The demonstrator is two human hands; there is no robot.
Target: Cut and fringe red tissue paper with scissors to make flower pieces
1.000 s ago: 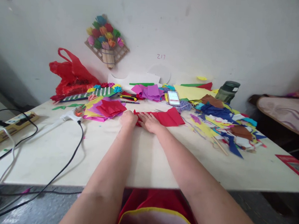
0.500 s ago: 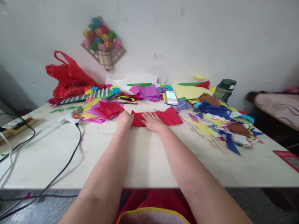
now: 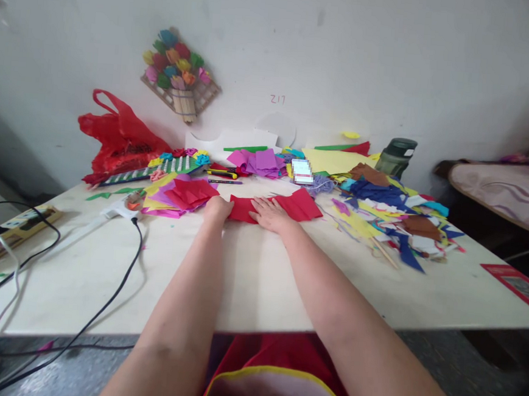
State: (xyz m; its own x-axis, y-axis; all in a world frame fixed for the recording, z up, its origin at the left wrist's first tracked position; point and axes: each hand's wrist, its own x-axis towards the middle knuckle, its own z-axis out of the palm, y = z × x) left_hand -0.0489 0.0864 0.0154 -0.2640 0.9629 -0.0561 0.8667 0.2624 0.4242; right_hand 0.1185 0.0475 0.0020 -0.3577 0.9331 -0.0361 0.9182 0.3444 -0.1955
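Note:
A folded strip of red crepe paper (image 3: pixel 298 205) lies across the table in front of me. My right hand (image 3: pixel 270 214) rests flat on its middle, fingers spread, pressing it down. At the strip's left end my left hand (image 3: pixel 218 209) is closed with its fingers curled, its thumb side at the paper's edge; the fingertips are hidden. Just left of that hand is a loose stack of red, purple and yellow paper pieces (image 3: pixel 180 194). Part of a pair of scissors or a similar thin metal tool (image 3: pixel 274 194) shows behind the strip.
Paper scraps (image 3: pixel 395 217) and a stick spread over the right side, with a dark green bottle (image 3: pixel 396 158) behind. A phone (image 3: pixel 302 171), yarn (image 3: pixel 323 184), a yellow-black cutter (image 3: pixel 222 173) and a red plastic bag (image 3: pixel 118 131) stand farther back. Cables and a power strip (image 3: pixel 15 227) lie left.
My left hand has shifted slightly left along the end of the red paper. The right hand stays flat on it. The view has moved a little.

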